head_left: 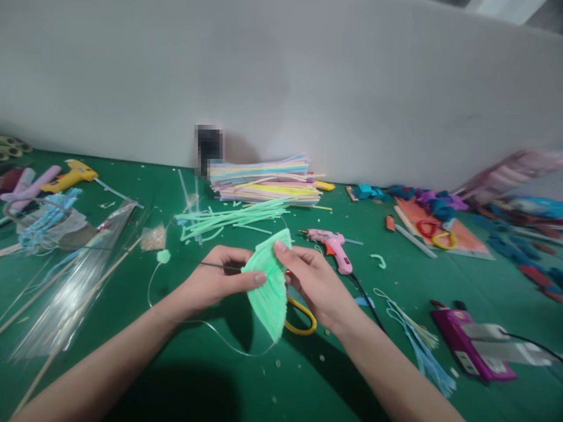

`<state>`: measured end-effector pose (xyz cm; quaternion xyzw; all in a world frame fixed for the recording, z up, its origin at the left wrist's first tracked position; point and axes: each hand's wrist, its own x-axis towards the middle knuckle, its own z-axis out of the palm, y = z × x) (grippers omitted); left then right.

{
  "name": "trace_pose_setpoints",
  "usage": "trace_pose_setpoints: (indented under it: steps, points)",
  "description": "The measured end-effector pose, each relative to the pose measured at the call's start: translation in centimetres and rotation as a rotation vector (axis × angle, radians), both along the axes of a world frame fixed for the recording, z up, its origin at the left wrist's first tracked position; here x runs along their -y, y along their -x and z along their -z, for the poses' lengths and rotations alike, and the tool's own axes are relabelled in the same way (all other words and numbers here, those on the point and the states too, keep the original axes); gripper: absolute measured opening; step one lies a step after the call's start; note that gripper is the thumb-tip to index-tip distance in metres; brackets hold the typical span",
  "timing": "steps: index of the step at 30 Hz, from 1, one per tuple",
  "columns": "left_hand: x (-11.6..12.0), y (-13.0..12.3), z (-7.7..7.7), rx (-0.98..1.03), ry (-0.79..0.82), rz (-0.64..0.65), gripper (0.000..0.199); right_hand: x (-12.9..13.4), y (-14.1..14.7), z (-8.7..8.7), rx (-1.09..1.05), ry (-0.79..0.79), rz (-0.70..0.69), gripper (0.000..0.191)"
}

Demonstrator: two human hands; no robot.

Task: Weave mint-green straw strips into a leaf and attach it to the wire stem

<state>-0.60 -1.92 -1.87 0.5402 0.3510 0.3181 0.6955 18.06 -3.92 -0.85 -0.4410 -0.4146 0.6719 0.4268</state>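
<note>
Between my hands is a light green, fan-shaped piece, its ridged surface like fuzzy pipe cleaners laid side by side. My left hand pinches its left edge, thumb on top. My right hand grips its upper right edge, thumb also on top. A thin dark stem runs leftward from the piece past my left fingers. Under my right hand, a yellow scissor handle shows on the table; the rest of it is mostly hidden. Behind the piece lie loose green pipe cleaners.
A pink glue gun with a black cord lies right of my hands. Bundled pastel pipe cleaners rest by the wall. Clear wire loops across the green table. At right sits a purple power strip; at left, a yellow glue gun.
</note>
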Motion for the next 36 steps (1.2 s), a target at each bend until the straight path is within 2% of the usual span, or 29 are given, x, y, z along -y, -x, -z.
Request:
trace_pose_setpoints:
  steps: [3, 8, 11, 15, 20, 23, 25, 29, 33, 36]
  points:
    - [-0.1, 0.2, 0.0, -0.019, -0.014, 0.019, 0.014, 0.2, 0.1, 0.0, 0.007, -0.010, 0.028, 0.039]
    - [0.1, 0.3, 0.4, 0.020, -0.056, 0.179, 0.016, 0.4, 0.4, -0.2, 0.013, -0.014, 0.085, 0.043]
    - [0.4, 0.1, 0.4, -0.071, -0.100, 0.176, 0.009, 0.5, 0.4, -0.1, 0.032, -0.011, 0.087, 0.043]
    - [0.4, 0.0, 0.2, -0.109, -0.075, 0.166, 0.008, 0.4, 0.3, 0.1, 0.014, 0.001, 0.095, 0.044]
    - [0.0, 0.3, 0.4, -0.037, -0.147, 0.229, 0.029, 0.2, 0.4, 0.2, -0.028, -0.010, 0.149, 0.043]
    - [-0.3, 0.2, 0.8, 0.016, -0.102, 0.259, 0.041, 0.1, 0.4, 0.2, -0.109, -0.017, 0.196, 0.037]
    - [-0.6, -0.1, 1.1, 0.056, 0.013, 0.165, 0.043, -0.1, 0.4, 0.1, -0.174, -0.026, 0.229, 0.034]
    - [-1.8, 0.0, 2.0, 0.050, 0.221, -0.290, 0.031, -0.5, 0.1, 0.1, -0.263, -0.064, 0.322, 0.023]
    - [-3.0, 0.9, 2.2, 0.085, 0.178, -0.603, 0.029, -1.0, 0.2, 0.6, -0.302, -0.070, 0.441, 0.018]
    - [-3.0, 0.9, 1.7, 0.184, 0.080, -0.763, 0.035, -1.0, 0.6, 1.0, -0.321, -0.089, 0.484, 0.024]
